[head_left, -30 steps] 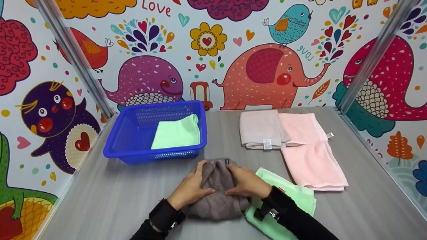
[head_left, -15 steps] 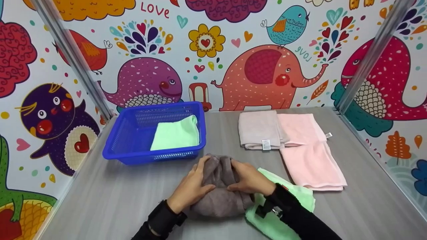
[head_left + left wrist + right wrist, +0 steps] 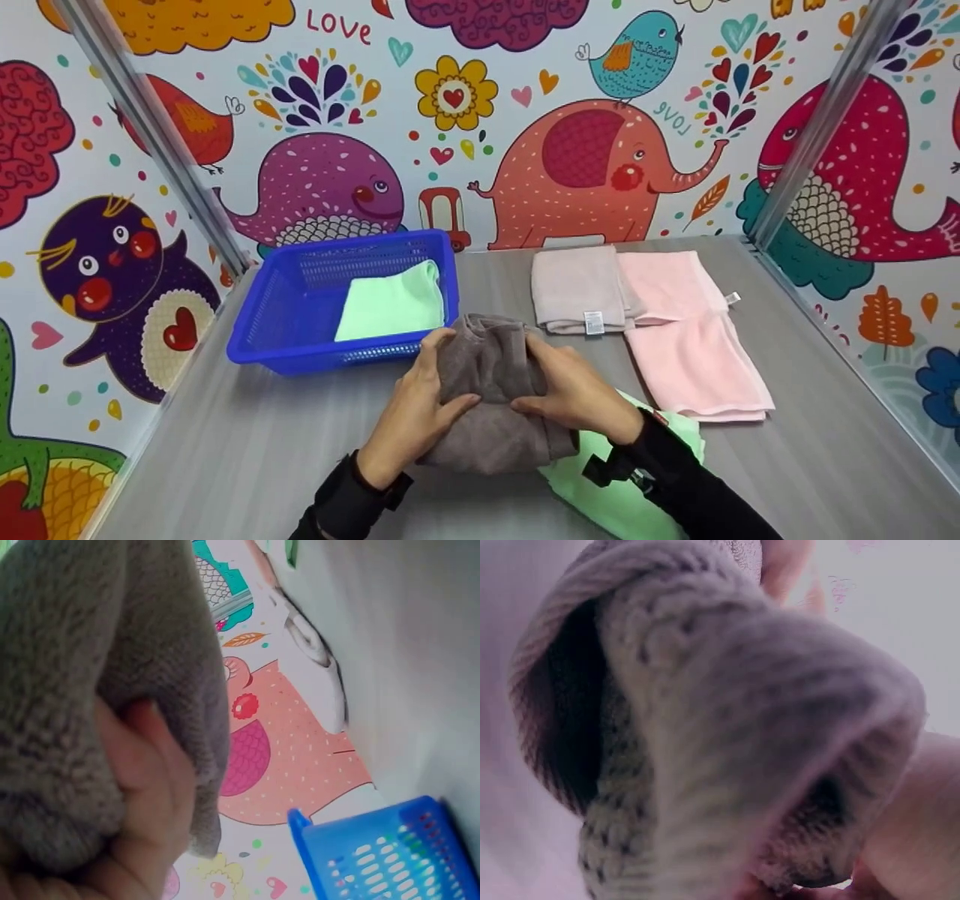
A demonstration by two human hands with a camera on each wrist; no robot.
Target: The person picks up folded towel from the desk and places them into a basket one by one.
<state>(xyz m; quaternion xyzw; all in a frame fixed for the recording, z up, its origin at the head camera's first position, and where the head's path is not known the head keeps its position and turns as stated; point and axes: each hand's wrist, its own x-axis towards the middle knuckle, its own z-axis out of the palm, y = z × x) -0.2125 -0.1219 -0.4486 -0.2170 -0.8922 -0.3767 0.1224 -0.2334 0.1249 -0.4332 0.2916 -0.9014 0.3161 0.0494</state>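
Observation:
A grey-brown towel (image 3: 491, 442), bunched and folded, is gripped between both hands in front of the person in the head view. The left hand (image 3: 412, 409) holds its left side, the thumb lying across the front. On the opposite side the right hand (image 3: 585, 390) grips it the same way, thumb inward. In the left wrist view, curled fingers (image 3: 154, 780) press into the towel's cloth (image 3: 52, 712). Thick folds of the towel (image 3: 780, 712) fill the right wrist view and cover much of the hand. A light green towel (image 3: 600, 495) lies partly beneath the right forearm.
At the back left stands a blue basket (image 3: 255, 349) with a folded light green towel (image 3: 394, 304) inside. A folded pale grey towel (image 3: 577, 285) and pink towels (image 3: 697, 367) lie at the back right of the table (image 3: 247, 450). Printed wall panels (image 3: 465, 187) enclose the back and sides.
Both hands have raised the grey-brown towel and moved it slightly forward, toward the basket. Its top edge now stands higher. The other towels and the basket stay put.

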